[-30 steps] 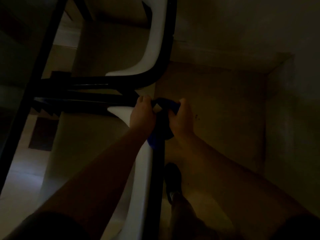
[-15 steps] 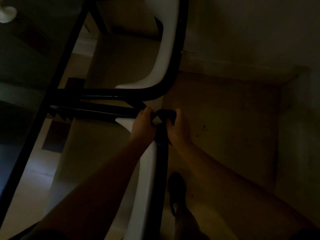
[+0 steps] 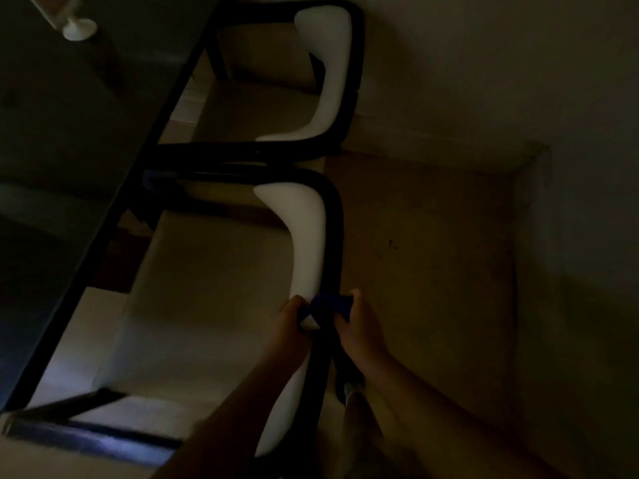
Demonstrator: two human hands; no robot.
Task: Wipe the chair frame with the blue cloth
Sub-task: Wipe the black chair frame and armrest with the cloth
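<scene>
The scene is very dim. A chair with a black tube frame [image 3: 334,236] and a white backrest [image 3: 306,243] stands in front of me, seen from above. The blue cloth [image 3: 330,304] is wrapped over the frame's top rail, partway along the backrest. My left hand [image 3: 288,323] grips the cloth's end on the backrest side. My right hand [image 3: 356,326] grips the other end on the outer side of the rail. Both forearms reach in from the bottom edge.
A second chair [image 3: 349,81] of the same kind stands just beyond, its frame touching the first. A dark table [image 3: 114,188] with a black edge runs along the left, a white stemmed object [image 3: 77,29] on it. Beige floor and a wall lie right. My shoe [image 3: 347,385] is below.
My hands have slid the cloth along the rail from the frame's curved corner toward me. The view has tilted, so both chairs and more of the table show.
</scene>
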